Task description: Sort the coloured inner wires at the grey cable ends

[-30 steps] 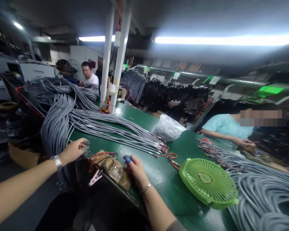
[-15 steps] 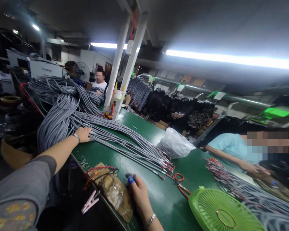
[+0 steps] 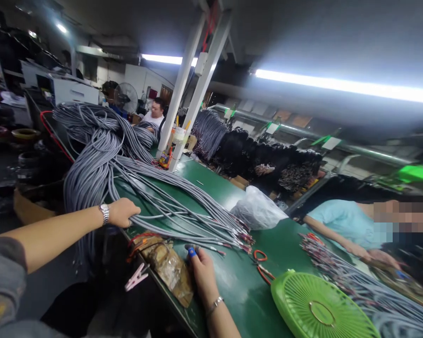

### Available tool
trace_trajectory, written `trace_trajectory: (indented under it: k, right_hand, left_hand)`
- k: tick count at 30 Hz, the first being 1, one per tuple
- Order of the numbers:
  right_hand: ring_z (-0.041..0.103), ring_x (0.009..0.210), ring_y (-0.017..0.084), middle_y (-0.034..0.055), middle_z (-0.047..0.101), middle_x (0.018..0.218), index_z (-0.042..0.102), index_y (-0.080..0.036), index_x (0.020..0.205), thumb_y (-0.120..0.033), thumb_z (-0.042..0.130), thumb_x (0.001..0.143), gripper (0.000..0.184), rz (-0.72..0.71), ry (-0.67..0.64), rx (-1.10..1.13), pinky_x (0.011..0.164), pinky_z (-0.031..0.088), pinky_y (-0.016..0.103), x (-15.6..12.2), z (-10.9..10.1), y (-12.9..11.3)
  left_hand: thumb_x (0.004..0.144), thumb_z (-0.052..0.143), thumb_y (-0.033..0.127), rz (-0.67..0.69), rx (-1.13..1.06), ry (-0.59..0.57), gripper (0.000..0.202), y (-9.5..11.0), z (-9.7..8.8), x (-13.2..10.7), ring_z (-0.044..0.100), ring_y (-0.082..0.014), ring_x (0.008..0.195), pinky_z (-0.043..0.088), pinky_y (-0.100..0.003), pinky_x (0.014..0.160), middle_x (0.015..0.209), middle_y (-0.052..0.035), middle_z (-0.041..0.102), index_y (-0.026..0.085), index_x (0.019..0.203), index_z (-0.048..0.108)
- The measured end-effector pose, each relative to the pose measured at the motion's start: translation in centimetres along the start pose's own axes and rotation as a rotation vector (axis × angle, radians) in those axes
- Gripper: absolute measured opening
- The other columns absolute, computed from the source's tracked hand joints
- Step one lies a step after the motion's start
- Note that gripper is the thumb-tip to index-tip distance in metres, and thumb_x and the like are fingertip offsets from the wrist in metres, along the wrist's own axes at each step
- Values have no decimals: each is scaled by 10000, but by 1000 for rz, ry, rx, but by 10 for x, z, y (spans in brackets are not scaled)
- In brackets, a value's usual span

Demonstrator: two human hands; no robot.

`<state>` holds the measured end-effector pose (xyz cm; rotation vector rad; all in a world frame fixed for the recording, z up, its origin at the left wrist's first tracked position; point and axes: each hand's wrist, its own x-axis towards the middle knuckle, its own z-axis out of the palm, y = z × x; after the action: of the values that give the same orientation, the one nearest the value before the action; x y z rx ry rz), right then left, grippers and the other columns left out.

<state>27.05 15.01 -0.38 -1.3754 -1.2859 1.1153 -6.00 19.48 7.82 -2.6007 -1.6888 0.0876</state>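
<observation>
My left hand (image 3: 122, 212) is closed round a bunch of the grey cables (image 3: 162, 203) that lie across the green table (image 3: 239, 286); the cables run back to a big heap (image 3: 91, 141) at the left. The cables' stripped red ends (image 3: 245, 237) fan out mid-table. My right hand (image 3: 201, 271) rests on the table near the front edge, fingers curled, with blue tape on a fingertip. What it holds, if anything, is hidden. A brown taped bundle (image 3: 169, 267) lies just left of it.
A green fan (image 3: 319, 310) lies flat at the right, with red-handled cutters (image 3: 262, 268) beside it and a clear plastic bag (image 3: 257, 207) behind. A person in a light blue shirt (image 3: 341, 220) works opposite. A pink clip (image 3: 136, 278) hangs off the table edge. White posts (image 3: 190, 89) stand at the back.
My left hand went from the table edge out to the grey cables, closed on a bunch and has drawn it toward me. My right hand has stayed put.
</observation>
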Motion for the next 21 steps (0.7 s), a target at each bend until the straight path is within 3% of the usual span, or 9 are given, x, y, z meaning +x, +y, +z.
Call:
trace_trajectory:
  k: [3, 6, 8, 10, 15, 21]
  right_hand:
    - [359, 557, 146, -41, 475, 565, 655, -233, 662, -619, 706, 674, 390, -36, -9, -17, 547, 340, 289, 0, 1, 0]
    - [388, 591, 165, -34, 500, 574, 714, -239, 718, -585, 710, 703, 346, -88, -36, -17, 567, 350, 289, 0, 2, 1]
    - [404, 600, 169, -30, 522, 587, 746, -240, 761, -570, 716, 710, 335, -91, -61, -6, 574, 352, 288, 0, 2, 1]
    - [392, 584, 159, -35, 523, 588, 769, -234, 806, -561, 716, 713, 344, -67, -80, 7, 573, 349, 286, 0, 2, 1]
    - [372, 552, 140, -48, 510, 574, 790, -219, 844, -549, 727, 704, 364, -20, -105, 23, 560, 343, 278, 0, 1, -1]
    - [468, 603, 167, -28, 565, 586, 806, -227, 864, -539, 749, 739, 341, -76, -107, 21, 576, 394, 275, 1, -1, 5]
  left_hand:
    - [719, 624, 130, 11, 2, -2, 261, 15, -1, -1, 791, -333, 920, 578, -396, 807, 902, -95, 821, 252, 920, 737]
    - [703, 619, 88, 3, 3, 20, 470, 24, -3, 15, 773, -336, 1065, 582, -413, 886, 1214, -147, 789, 225, 1139, 726]
    - [673, 639, 70, -5, 7, 46, 659, 26, -5, 32, 684, -361, 1278, 531, -447, 1035, 1508, -204, 631, 191, 1321, 661]
    - [654, 663, 79, -6, 0, 49, 762, 26, -7, 50, 583, -399, 1406, 474, -490, 1120, 1622, -247, 508, 154, 1411, 610]
    - [655, 662, 108, 27, -41, 1, 791, 22, -10, 86, 566, -362, 1434, 449, -484, 1152, 1578, -185, 591, 213, 1438, 612]
    - [631, 696, 155, 21, -72, -37, 720, 21, -10, 97, 699, -361, 1258, 530, -455, 1044, 1393, -171, 734, 225, 1348, 679]
